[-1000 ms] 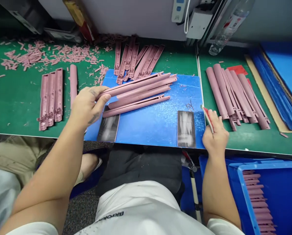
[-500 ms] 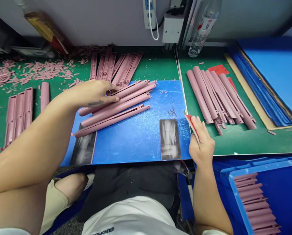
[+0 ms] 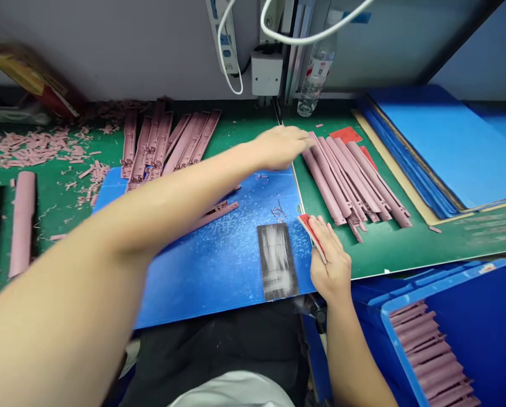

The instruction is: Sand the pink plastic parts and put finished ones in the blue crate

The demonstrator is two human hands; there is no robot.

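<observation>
My left hand (image 3: 279, 148) is blurred, reaching across the top of the blue corrugated board (image 3: 219, 271) and nearest the upper end of a pile of long pink moulded bars (image 3: 350, 183) on the green mat. Whether it holds anything is hard to tell. My right hand (image 3: 331, 259) pinches a folded strip of red sandpaper (image 3: 312, 237) at the board's right edge, close to a dark scuffed pad (image 3: 276, 261). My left forearm hides most of the pink bars on the board; one bar (image 3: 217, 216) shows below it.
More pink parts (image 3: 164, 138) lie behind the board, with pink offcuts (image 3: 33, 150) further left. A blue crate (image 3: 448, 288) holding pink pieces stands at lower right. Blue sheets (image 3: 443, 141) are stacked at right. A water bottle (image 3: 316, 73) and power strip (image 3: 223, 39) sit behind.
My left hand has swung right, away from the bars on the board, to the pile on the mat. My right hand still has the red strip. The whole view has shifted left and down.
</observation>
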